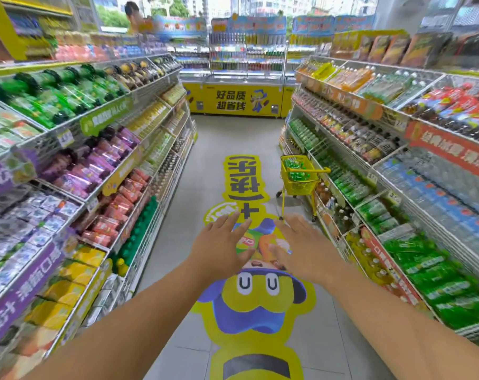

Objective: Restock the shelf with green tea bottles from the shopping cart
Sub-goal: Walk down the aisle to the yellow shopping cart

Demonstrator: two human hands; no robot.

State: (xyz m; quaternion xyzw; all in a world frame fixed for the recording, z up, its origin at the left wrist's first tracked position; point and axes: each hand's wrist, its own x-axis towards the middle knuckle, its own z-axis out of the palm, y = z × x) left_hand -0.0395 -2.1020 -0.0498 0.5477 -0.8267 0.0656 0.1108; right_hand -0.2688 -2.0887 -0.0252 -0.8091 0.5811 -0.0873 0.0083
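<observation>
A small yellow shopping cart [298, 185] stands down the aisle against the right-hand shelving, with several green tea bottles [297, 168] lying in its basket. Rows of green bottles [345, 182] fill the right shelves beside the cart, and more green bottles [435, 272] lie on the lower shelf nearer to me. My left hand [223, 248] and my right hand [301, 249] reach out side by side over the floor, palms down, fingers straight and spread, holding nothing. Both hands are well short of the cart.
Drink shelves line both sides of the aisle, the left shelving [76, 171] full of mixed bottles and packs. A large yellow floor sticker [249, 297] runs down the middle. A yellow freezer chest [232, 100] closes the far end. A person [134, 17] stands behind the left shelves.
</observation>
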